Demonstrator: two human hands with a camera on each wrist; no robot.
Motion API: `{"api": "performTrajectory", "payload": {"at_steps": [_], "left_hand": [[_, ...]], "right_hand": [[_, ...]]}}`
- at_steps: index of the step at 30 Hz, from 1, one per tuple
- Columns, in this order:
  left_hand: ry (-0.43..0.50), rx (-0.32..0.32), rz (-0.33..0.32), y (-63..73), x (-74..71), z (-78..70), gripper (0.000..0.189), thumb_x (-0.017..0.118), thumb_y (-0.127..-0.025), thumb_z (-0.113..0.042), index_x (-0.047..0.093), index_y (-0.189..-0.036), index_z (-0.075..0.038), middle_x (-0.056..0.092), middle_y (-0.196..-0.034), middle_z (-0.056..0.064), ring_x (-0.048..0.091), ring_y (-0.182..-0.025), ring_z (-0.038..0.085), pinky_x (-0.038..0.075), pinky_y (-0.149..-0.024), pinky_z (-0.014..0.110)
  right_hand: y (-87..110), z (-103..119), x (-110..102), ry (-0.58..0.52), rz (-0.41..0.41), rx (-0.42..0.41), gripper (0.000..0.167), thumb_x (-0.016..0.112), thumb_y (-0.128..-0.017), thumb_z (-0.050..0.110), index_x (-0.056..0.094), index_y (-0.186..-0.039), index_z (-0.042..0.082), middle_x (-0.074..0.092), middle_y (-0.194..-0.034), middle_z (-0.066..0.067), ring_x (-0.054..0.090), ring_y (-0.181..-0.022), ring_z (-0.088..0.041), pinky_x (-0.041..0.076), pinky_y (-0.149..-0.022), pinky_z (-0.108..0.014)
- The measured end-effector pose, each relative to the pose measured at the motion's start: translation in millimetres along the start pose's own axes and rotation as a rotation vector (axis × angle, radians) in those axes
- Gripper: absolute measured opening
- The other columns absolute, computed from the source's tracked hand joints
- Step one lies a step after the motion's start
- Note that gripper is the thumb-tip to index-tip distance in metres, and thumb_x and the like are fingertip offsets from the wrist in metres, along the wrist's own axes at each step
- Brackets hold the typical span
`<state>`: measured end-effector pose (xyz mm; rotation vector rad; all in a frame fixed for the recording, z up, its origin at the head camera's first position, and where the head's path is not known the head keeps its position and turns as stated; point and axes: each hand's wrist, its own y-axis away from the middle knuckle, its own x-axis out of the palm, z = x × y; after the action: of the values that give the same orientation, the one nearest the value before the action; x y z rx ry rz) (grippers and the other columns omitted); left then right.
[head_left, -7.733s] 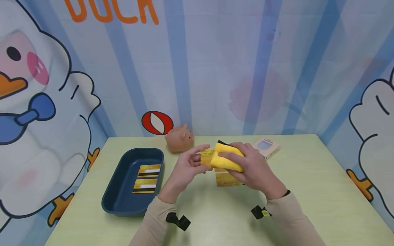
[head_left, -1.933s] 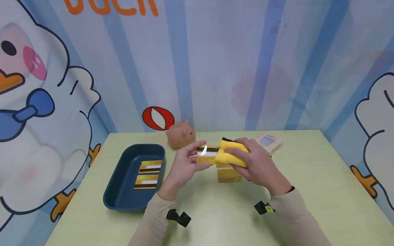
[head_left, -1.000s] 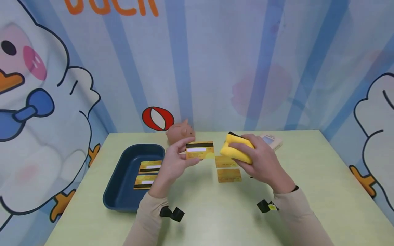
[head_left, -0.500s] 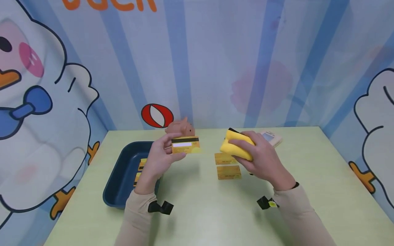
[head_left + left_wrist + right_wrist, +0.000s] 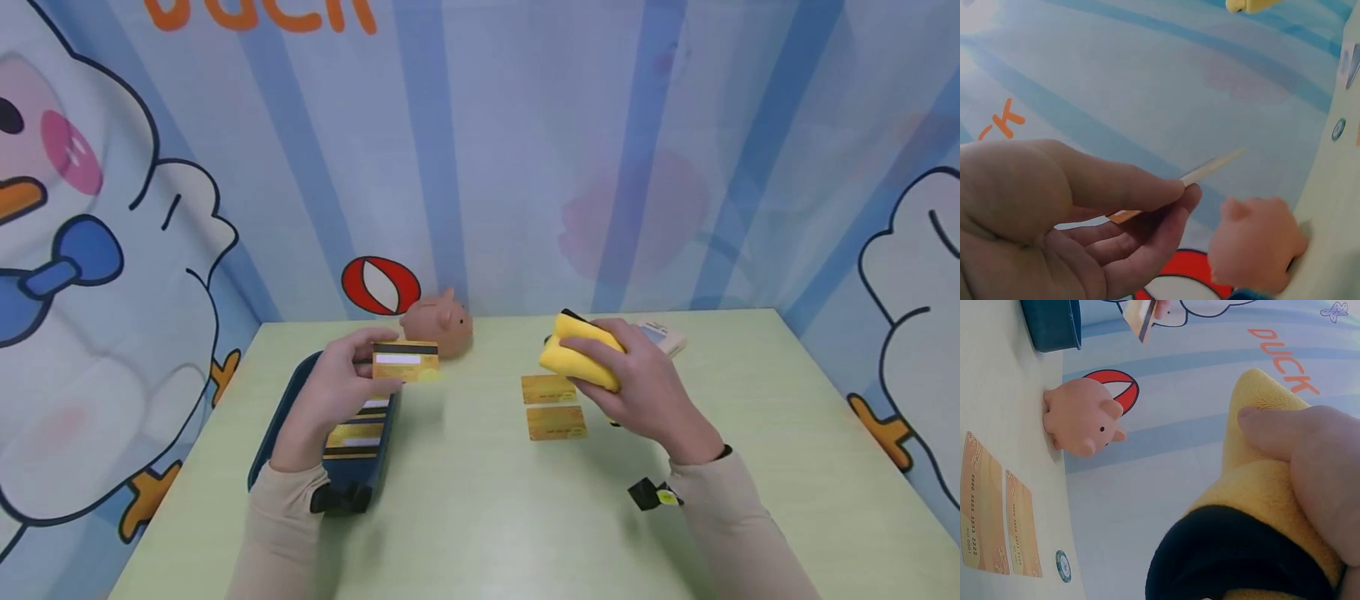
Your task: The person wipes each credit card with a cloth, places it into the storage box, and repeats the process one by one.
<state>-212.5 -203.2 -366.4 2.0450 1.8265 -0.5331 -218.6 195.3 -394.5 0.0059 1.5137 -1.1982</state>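
Between the thumb and fingers of my left hand (image 5: pixel 326 400) is a gold bank card (image 5: pixel 405 360), stripe side facing me, held up over the right side of the blue tray (image 5: pixel 354 472). In the left wrist view the card (image 5: pixel 1213 165) appears nearly edge-on. My right hand (image 5: pixel 652 396) grips a folded yellow cloth (image 5: pixel 577 354) with a black edge, raised above the table. Below and left of it, a gold card (image 5: pixel 549 389) and a second card (image 5: pixel 556 423) lie number side up, one behind the other. Two striped cards (image 5: pixel 354 439) lie in the tray, partly behind my left hand.
A pink piggy bank (image 5: pixel 453 325) stands at the back of the table, behind the held card. Toward the back right lies a pale box (image 5: pixel 665 337), partly behind my right hand. The right wrist view shows a small round chip (image 5: pixel 1063 567) near the table's back edge.
The card came out of the yellow cloth, now showing its striped side. My left hand carried it left, over the tray. The right hand shifted slightly right, still holding the cloth.
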Motion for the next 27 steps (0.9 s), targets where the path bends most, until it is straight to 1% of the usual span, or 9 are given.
{"api": "performTrajectory", "payload": {"at_steps": [6,8,11,14,16,18,21,23,27], "left_hand": [[-0.107,-0.018,-0.014,6.2,-26.6,8.1,0.061,0.074,-0.094,-0.001,0.053,-0.151,-0.008,0.062,-0.136,0.024,0.068,-0.109,0.034,0.062,-0.09,0.04],[-0.14,-0.033,-0.025,9.4,-34.5,12.8,0.061,0.073,-0.094,-0.002,0.053,-0.151,-0.007,0.062,-0.137,0.026,0.067,-0.108,0.035,0.061,-0.09,0.041],[-0.191,-0.039,-0.037,13.8,-45.1,21.9,0.06,0.074,-0.093,-0.001,0.053,-0.15,-0.003,0.063,-0.134,0.028,0.066,-0.107,0.036,0.06,-0.087,0.041],[-0.23,-0.045,-0.023,16.9,-53.8,32.0,0.06,0.074,-0.092,0.002,0.053,-0.148,0.003,0.064,-0.128,0.03,0.066,-0.104,0.037,0.06,-0.085,0.041],[-0.252,-0.056,0.002,18.6,-58.3,38.4,0.06,0.074,-0.091,0.003,0.052,-0.146,0.006,0.065,-0.123,0.03,0.066,-0.101,0.036,0.059,-0.082,0.039],[-0.244,-0.089,0.032,20.3,-61.3,44.0,0.06,0.074,-0.089,0.005,0.052,-0.145,0.009,0.065,-0.119,0.03,0.068,-0.097,0.033,0.059,-0.078,0.037],[-0.221,-0.132,0.068,22.3,-61.6,52.9,0.06,0.073,-0.088,0.007,0.051,-0.144,0.01,0.065,-0.115,0.03,0.068,-0.092,0.028,0.06,-0.074,0.034],[-0.194,-0.159,0.089,23.7,-58.9,59.0,0.059,0.073,-0.088,0.009,0.052,-0.142,0.011,0.063,-0.115,0.03,0.07,-0.091,0.027,0.061,-0.073,0.033],[-0.166,-0.202,0.111,26.5,-51.5,70.3,0.056,0.072,-0.087,0.013,0.053,-0.14,0.011,0.062,-0.116,0.03,0.071,-0.091,0.027,0.063,-0.075,0.035]], "right_hand": [[-1.5,0.9,-1.7,0.001,-0.006,-0.002,0.053,0.089,-0.083,0.02,0.07,-0.132,0.022,0.061,-0.127,-0.02,0.063,-0.108,-0.038,0.059,-0.079,-0.055],[-1.9,1.2,-1.6,0.0,-0.007,-0.006,0.053,0.089,-0.083,0.02,0.069,-0.132,0.022,0.061,-0.126,-0.02,0.063,-0.107,-0.037,0.059,-0.078,-0.054],[-2.2,1.8,-1.1,-0.001,-0.006,-0.013,0.054,0.089,-0.083,0.019,0.069,-0.133,0.022,0.061,-0.126,-0.02,0.063,-0.106,-0.037,0.059,-0.077,-0.055],[-2.0,2.5,-0.8,-0.002,-0.004,-0.013,0.054,0.089,-0.083,0.018,0.069,-0.133,0.022,0.061,-0.126,-0.02,0.063,-0.106,-0.038,0.059,-0.077,-0.055],[-2.0,3.4,-1.1,-0.002,-0.003,-0.011,0.054,0.089,-0.083,0.019,0.069,-0.132,0.022,0.061,-0.126,-0.02,0.063,-0.106,-0.038,0.059,-0.077,-0.054],[-2.0,4.4,-1.6,-0.002,-0.002,-0.008,0.053,0.089,-0.083,0.02,0.069,-0.132,0.022,0.061,-0.127,-0.02,0.063,-0.106,-0.038,0.059,-0.077,-0.054],[-2.0,5.1,-1.1,-0.003,-0.008,-0.013,0.053,0.089,-0.083,0.019,0.07,-0.132,0.022,0.061,-0.126,-0.02,0.063,-0.106,-0.038,0.059,-0.077,-0.054],[-2.0,5.3,-0.4,-0.005,-0.01,-0.017,0.053,0.089,-0.083,0.018,0.069,-0.132,0.022,0.061,-0.126,-0.02,0.063,-0.105,-0.038,0.059,-0.077,-0.054],[-2.4,5.7,1.4,-0.002,-0.01,-0.028,0.054,0.089,-0.082,0.018,0.069,-0.132,0.022,0.062,-0.126,-0.019,0.064,-0.102,-0.038,0.058,-0.076,-0.053]]}}
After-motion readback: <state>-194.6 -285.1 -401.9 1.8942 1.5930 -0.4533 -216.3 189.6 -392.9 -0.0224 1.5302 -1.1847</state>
